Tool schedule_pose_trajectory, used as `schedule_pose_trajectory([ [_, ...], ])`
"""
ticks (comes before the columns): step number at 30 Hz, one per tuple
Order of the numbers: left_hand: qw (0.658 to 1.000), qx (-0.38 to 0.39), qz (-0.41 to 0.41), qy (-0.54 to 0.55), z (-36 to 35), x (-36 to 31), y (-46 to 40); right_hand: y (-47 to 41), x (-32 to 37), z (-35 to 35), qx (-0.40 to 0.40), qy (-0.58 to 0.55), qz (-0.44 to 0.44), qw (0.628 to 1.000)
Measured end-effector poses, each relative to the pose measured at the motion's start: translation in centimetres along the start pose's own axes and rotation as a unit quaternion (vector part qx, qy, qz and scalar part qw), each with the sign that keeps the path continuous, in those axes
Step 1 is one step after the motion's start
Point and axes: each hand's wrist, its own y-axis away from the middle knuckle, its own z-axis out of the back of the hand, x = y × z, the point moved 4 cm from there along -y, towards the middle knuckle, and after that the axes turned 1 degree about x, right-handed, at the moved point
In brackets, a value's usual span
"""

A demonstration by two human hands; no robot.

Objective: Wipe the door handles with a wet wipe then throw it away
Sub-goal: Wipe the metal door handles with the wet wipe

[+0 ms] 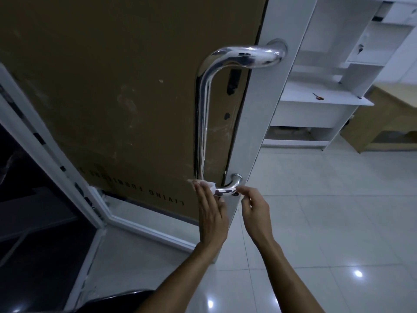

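Both hands, left hand (211, 211) and right hand (255, 206), are pinching the wet wipe (208, 184) around the door handle (202, 123)'s lower bend, wiping; next likely needing sliding upward.

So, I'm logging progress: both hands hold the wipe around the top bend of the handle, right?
Not the top. The head view shows the left hand and right hand holding the wipe around the bottom bend of the handle.

White shelving unit (325, 102), tiled floor (316, 211)
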Motion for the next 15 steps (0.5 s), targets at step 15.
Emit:
schedule_pose_trajectory([
  [15,0.879,0.083,-0.286,-0.371,-2.0,-1.0,-0.7,1.0,-3.1,0.5,-0.008,-0.167,-0.203,0.965],
])
